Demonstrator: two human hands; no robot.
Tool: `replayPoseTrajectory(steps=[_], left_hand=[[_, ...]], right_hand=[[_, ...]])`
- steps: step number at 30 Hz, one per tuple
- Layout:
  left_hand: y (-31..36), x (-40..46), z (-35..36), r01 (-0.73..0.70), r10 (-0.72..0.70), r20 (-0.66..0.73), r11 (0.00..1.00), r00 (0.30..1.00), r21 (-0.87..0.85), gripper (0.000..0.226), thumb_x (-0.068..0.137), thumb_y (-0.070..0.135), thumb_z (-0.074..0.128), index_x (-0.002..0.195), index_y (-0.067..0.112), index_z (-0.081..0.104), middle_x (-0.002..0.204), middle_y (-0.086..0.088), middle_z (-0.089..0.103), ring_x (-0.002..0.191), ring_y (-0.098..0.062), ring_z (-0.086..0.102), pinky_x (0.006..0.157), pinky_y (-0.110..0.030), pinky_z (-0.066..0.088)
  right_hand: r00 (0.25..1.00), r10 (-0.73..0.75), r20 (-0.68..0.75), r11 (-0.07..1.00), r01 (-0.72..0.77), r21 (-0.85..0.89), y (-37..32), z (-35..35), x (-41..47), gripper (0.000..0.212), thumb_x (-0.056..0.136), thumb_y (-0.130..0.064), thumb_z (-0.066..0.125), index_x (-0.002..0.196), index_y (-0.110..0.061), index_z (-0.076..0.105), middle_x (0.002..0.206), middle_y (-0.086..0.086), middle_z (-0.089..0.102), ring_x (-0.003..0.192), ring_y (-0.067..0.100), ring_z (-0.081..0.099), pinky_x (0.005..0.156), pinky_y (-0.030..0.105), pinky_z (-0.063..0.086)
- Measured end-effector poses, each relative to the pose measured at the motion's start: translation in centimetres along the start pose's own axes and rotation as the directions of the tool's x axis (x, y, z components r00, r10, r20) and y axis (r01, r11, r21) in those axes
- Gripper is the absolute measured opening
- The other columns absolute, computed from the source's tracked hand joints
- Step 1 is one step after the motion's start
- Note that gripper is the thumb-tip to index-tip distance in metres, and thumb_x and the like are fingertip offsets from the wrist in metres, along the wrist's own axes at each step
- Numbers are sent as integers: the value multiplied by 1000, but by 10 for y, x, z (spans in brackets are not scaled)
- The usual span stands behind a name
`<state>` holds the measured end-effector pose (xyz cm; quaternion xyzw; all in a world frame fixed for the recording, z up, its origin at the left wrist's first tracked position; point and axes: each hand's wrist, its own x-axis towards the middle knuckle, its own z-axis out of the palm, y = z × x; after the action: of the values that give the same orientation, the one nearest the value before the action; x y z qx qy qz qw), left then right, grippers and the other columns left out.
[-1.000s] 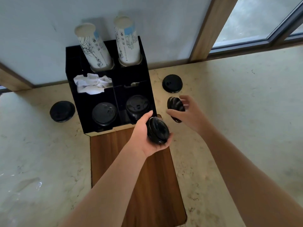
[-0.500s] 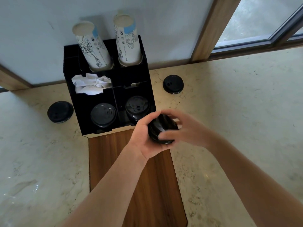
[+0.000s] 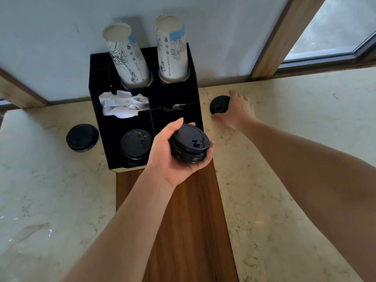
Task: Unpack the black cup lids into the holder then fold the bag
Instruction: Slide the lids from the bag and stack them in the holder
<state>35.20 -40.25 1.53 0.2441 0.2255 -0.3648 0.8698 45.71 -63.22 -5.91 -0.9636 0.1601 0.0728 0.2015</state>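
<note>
My left hand cups a stack of black cup lids in its palm, just in front of the black holder. The stack hides the holder's front right compartment. A pile of lids fills the front left compartment. My right hand reaches to the right of the holder, its fingers laid over the right edge of a lone black lid on the counter. Another loose lid lies on the counter left of the holder. No bag is in view.
Two stacks of paper cups stand upside down in the holder's back slots, and crumpled white napkins fill a middle compartment. The holder stands against the wall on a marble counter with a wooden inlay strip. A window lies at the far right.
My right hand set its lids onto the stack in my left hand, then reached right and back to the lone lid. The left hand's stack has grown taller.
</note>
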Motion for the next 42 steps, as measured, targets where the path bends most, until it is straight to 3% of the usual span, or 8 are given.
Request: replayPoseTrajectory(steps=[4,6,11,20,29,32,35,42], left_hand=[[0,-9,-7,-9,9,-40,1000,999,-21,45,75,33,85,111,9,77,115,-27,73,104,-47,71,80,-50,59],[2,-15,-13,-9,6,-62,999,998,-52,51,76,41,85,114,7,78,118,-26,74,105,-46,72,78,-49,59],[12,-37,-25,-10,5,67,997,998,73,82,78,76,70,132,14,72,136,-16,70,123,-36,68,96,-50,57],[31,-89,-83,-111,120,-95,990,988,89,30,83,35,75,103,14,80,102,-11,79,93,-33,78,78,-44,59],[94,-170,-175,-353,340,-97,905,935,-238,58,64,36,95,112,7,79,118,-20,75,104,-40,74,75,-46,63],[116,-181,-196,-387,352,-166,875,921,-292,65,64,31,95,119,7,70,123,-24,68,107,-47,69,73,-46,61],[134,-189,-208,-416,343,-251,836,905,-359,68,64,41,92,118,6,69,115,-26,70,102,-48,69,71,-47,61],[148,-187,-228,-416,325,-277,816,904,-401,73,65,51,90,119,5,71,120,-28,68,102,-47,68,69,-46,61]], right_hand=[[987,96,-127,855,-16,518,-16,-23,-39,90,75,-53,82,148,-17,41,136,3,59,128,22,56,98,31,53],[965,-12,-263,731,188,656,-38,-38,-86,78,74,-57,80,138,-27,49,124,-10,63,114,7,63,84,13,52],[861,-508,-35,714,443,542,-80,-37,-187,82,72,-63,78,144,-35,50,137,-18,57,129,7,53,106,35,48],[761,-581,289,773,405,488,-142,-3,-208,87,69,-66,76,146,-41,46,135,-24,52,128,2,46,110,43,43],[396,-672,626,740,335,583,-288,52,-193,78,78,-64,76,146,-40,47,129,-34,56,119,-14,54,95,16,50],[578,-615,537,781,353,515,-334,82,-163,79,81,-73,64,147,-33,47,134,-25,55,122,-5,53,98,22,44],[779,-508,368,855,508,105,-366,118,-125,81,84,-52,75,149,-18,41,146,8,50,133,29,46,104,42,45],[797,-412,442,782,558,-276,-375,162,-106,86,86,-55,68,155,-22,31,157,16,36,141,43,30,109,54,39]])
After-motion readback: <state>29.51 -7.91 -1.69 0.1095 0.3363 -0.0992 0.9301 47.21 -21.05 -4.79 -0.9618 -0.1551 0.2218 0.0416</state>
